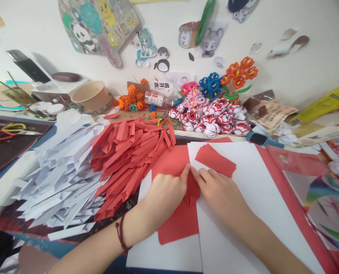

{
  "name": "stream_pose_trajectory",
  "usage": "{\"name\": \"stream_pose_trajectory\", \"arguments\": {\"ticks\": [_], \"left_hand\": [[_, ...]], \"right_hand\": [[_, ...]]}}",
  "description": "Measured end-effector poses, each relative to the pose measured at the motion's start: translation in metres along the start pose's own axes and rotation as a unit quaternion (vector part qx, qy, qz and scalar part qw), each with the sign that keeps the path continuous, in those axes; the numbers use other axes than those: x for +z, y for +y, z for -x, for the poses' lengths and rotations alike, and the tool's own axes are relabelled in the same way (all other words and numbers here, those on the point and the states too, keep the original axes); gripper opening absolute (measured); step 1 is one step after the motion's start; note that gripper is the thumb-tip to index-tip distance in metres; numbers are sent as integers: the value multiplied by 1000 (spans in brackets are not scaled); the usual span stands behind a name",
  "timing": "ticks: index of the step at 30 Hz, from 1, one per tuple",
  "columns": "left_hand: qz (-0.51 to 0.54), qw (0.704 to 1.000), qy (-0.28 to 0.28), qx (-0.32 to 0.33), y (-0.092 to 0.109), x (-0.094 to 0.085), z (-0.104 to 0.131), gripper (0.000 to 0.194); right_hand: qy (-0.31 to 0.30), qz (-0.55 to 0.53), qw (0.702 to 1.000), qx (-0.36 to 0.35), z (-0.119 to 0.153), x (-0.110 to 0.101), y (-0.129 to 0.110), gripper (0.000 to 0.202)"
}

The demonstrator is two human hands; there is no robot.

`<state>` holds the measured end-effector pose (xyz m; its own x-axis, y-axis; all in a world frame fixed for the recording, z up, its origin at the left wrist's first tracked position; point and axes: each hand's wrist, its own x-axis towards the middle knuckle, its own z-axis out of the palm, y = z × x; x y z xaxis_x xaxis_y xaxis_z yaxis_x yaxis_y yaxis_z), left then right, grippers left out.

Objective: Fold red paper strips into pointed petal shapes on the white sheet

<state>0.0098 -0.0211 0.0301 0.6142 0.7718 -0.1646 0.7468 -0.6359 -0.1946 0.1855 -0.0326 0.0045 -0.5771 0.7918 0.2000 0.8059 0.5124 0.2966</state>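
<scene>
Left hand (167,192) and right hand (221,190) meet at a folded red paper piece (192,193), apparently steadying its far end; whether either grips I cannot tell

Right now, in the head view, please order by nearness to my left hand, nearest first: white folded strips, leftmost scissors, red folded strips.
1. Red folded strips: left of your left hand.
2. White folded strips: farther left.
3. Leftmost scissors: far left.
</scene>
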Motion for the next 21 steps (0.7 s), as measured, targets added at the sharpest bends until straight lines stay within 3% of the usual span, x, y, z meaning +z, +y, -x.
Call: {"name": "stream_pose_trajectory", "arguments": {"ticks": [21], "left_hand": [[-21,1000,-13,-9,6,2,-1,67]], "right_hand": [[3,-19,1000,2,1,2,1,53]]}}
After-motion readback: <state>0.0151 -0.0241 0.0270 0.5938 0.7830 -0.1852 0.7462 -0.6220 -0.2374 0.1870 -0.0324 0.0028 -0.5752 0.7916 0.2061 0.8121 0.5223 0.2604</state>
